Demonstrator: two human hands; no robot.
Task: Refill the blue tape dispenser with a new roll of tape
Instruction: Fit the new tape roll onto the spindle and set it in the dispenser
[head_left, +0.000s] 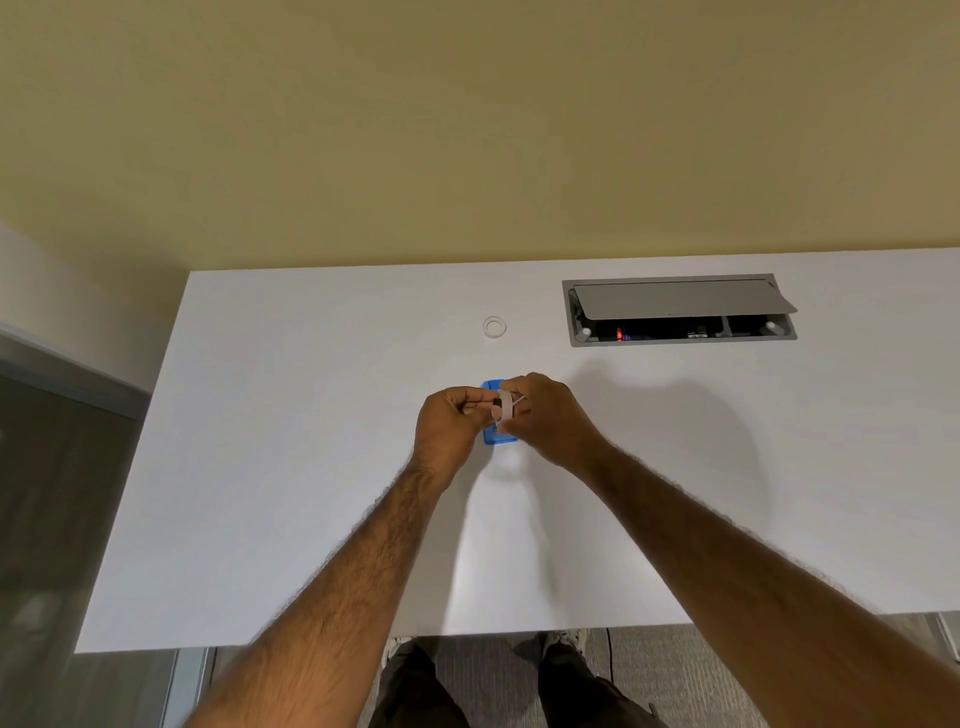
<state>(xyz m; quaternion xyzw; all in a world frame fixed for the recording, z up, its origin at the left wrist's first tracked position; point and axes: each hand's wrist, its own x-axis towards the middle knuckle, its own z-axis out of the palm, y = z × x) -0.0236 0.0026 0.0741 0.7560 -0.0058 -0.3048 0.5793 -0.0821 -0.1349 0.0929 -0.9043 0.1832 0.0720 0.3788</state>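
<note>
Both hands meet over the middle of the white table (311, 467). My right hand (550, 421) grips a whitish roll of tape (503, 406), held on edge between the hands. My left hand (449, 423) pinches a small dark piece at the roll's left side, perhaps its hub or the tape end; I cannot tell which. The blue tape dispenser (493, 437) lies on the table right under the hands, mostly hidden, with only its far and near ends showing.
A small pale ring, like an empty tape core (494, 327), lies on the table beyond the hands. A grey cable hatch (680, 307) with its lid ajar is set into the table at the back right. A yellow wall stands behind.
</note>
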